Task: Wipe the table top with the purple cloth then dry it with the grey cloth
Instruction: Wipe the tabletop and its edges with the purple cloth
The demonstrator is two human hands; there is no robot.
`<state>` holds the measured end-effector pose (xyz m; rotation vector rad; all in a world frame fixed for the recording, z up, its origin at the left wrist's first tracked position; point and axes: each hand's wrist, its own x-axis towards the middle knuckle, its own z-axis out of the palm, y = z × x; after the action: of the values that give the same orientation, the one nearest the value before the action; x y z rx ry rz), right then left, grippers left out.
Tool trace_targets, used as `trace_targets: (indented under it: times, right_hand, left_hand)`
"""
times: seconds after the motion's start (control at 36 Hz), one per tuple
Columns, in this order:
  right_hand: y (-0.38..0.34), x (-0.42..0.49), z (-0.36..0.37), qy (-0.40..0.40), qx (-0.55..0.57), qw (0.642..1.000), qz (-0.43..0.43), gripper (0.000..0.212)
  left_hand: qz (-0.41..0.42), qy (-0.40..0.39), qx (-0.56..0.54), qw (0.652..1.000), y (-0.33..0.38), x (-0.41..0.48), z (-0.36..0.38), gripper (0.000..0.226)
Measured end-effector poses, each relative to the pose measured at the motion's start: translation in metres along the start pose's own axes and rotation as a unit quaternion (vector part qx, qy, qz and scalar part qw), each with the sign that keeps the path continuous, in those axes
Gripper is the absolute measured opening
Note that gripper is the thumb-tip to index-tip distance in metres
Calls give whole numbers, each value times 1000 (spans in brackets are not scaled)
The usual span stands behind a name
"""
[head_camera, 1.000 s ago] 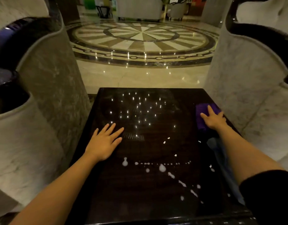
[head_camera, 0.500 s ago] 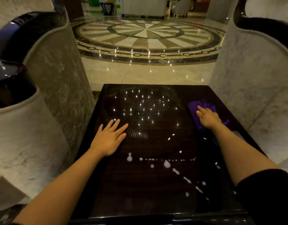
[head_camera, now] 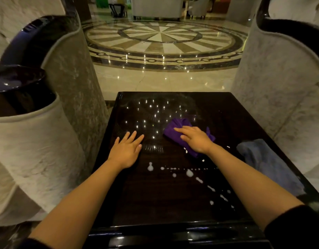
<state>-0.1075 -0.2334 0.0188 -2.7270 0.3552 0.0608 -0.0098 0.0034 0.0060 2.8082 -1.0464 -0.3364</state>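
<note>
A pale upholstered armchair with dark glossy trim stands at the left, and a second armchair of the same kind at the right. Between them a polished marble floor shows a round sunburst medallion. More pale seating stands far behind.

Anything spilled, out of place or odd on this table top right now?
Yes: white droplets lie spattered across the near half of the dark table, unwiped. The right hand presses the purple cloth farther back; the grey cloth lies rumpled at the right edge.
</note>
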Motion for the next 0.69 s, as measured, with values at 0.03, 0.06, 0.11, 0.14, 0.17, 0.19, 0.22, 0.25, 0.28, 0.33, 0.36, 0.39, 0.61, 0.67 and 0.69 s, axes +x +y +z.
trace_targets:
  times: [0.03, 0.06, 0.11, 0.14, 0.17, 0.19, 0.22, 0.25, 0.28, 0.33, 0.36, 0.39, 0.61, 0.67, 0.69]
  right_hand:
    - [-6, -1, 2, -4, 4, 1000, -10, 38]
    - [-11, -2, 4, -9, 9, 1000, -20, 38]
    - [-24, -4, 8, -17, 16, 999, -41, 38]
    - [-29, -6, 10, -24, 18, 998, -50, 38]
    - [-34, -7, 13, -31, 20, 998, -58, 39]
    - [-39, -9, 15, -36, 22, 997, -66, 40]
    - [-43, -10, 18, -40, 24, 996, -73, 42]
    - [-47, -12, 20, -44, 24, 996, -80, 45]
    - [-50, -14, 22, -50, 22, 995, -85, 50]
    - [-56, -19, 26, -61, 13, 993, -97, 57]
    - [-59, -21, 28, -65, 10, 992, -104, 58]
    - [-61, -24, 29, -67, 9, 991, -112, 58]
    - [-67, -52, 33, -77, 32, 983, -163, 50]
    - [-66, -62, 33, -78, 29, 982, -171, 49]
    - [-66, -68, 33, -77, 29, 982, -172, 48]
  left_hand:
    - [-2, -1, 0, 1000, 0, -3, 0, 49]
    - [-4, -1, -1, 1000, 0, -6, 1, 49]
    - [-8, -1, -3, 1000, -2, -14, 2, 49]
    - [-11, -1, -5, 1000, -2, -18, 2, 50]
    - [-14, 0, -6, 1000, -2, -22, 2, 50]
    - [-16, 0, -5, 1000, -2, -25, 3, 50]
    - [-18, 1, -3, 1000, -2, -28, 3, 51]
    - [-21, 0, -2, 1000, -2, -32, 3, 51]
    - [-24, -1, -1, 1000, -1, -35, 4, 51]
    - [-30, -2, -2, 1000, -1, -42, 6, 51]
    - [-32, -2, -3, 999, 0, -45, 7, 52]
    - [-36, -1, -4, 999, 1, -49, 9, 52]
    - [-56, 26, -5, 998, 9, -71, 22, 51]
    - [-54, 36, 0, 998, 10, -72, 23, 51]
    - [-53, 38, 1, 998, 10, -73, 24, 51]
